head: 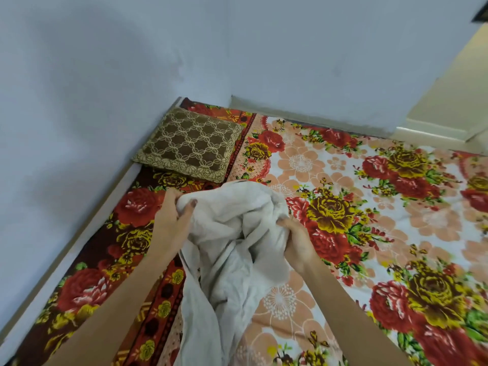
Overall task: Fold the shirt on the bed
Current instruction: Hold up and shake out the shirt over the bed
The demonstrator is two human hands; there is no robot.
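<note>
Head view — both hands, left hand [170, 220] and right hand [294, 240], grip shirt [227, 249].

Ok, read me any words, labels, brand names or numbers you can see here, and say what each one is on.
None: no text can be read in this view.
White shirt: no label or print shows.
Floral bedsheet and brown patterned cushion: pattern only, no words.
Dark object at the top right edge: cut off, cannot tell.
</note>
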